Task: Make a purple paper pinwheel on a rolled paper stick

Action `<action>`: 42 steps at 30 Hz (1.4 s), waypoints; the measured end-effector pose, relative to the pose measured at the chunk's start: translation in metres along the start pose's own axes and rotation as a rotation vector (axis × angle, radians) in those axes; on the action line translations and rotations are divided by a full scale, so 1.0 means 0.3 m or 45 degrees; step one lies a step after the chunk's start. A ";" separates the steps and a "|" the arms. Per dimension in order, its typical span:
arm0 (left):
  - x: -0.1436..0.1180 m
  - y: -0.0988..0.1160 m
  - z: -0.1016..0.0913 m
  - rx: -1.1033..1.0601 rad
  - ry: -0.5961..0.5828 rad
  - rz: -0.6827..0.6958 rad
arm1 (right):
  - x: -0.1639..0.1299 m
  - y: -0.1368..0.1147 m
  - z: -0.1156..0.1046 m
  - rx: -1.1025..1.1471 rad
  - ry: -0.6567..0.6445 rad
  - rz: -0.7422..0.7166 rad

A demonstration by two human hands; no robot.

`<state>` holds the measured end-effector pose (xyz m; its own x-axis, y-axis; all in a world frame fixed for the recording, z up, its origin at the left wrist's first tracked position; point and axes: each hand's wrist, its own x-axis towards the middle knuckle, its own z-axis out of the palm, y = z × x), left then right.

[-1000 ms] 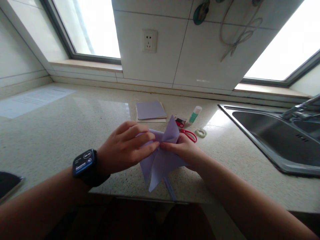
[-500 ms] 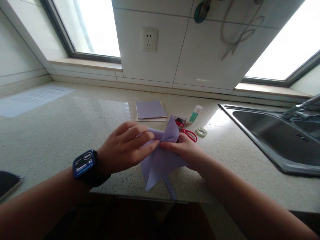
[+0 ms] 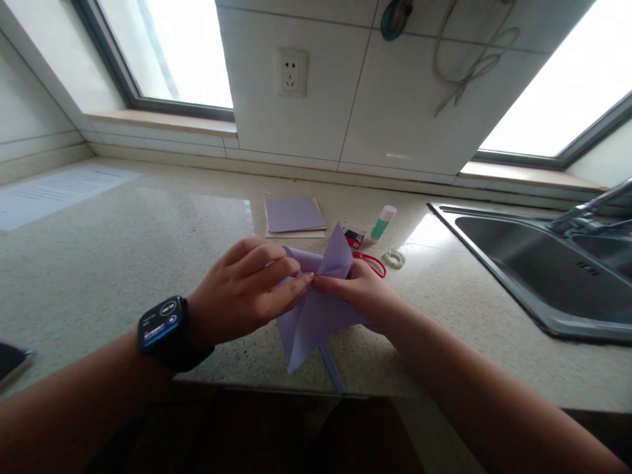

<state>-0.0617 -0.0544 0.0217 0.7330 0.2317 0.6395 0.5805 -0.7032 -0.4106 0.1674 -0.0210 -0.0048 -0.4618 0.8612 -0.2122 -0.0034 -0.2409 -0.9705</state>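
Lavender folded paper pinwheel (image 3: 316,309) sits at frame centre on the speckled stone counter (image 3: 123,263). Left hand (image 3: 241,296) and right hand (image 3: 365,293) pinch its hub, fingertips closed; keep flaps aligned, pressure even.

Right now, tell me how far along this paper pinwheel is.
Done: the purple pinwheel already has folded blades standing up. In hand: the left hand and the right hand pinch its centre with their fingertips meeting. Left: a purple strip lies loose under it at the counter edge; the glue stick, tape roll and scissors lie untouched behind.
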 end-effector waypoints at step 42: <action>0.002 0.015 0.011 -0.096 -0.021 -0.181 | -0.010 0.002 -0.017 0.064 -0.210 -0.037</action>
<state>-0.0575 -0.0551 0.0182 0.6516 0.3427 0.6767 0.6507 -0.7110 -0.2665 0.1735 -0.0215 -0.0054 -0.6001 0.7841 -0.1585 -0.0614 -0.2427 -0.9682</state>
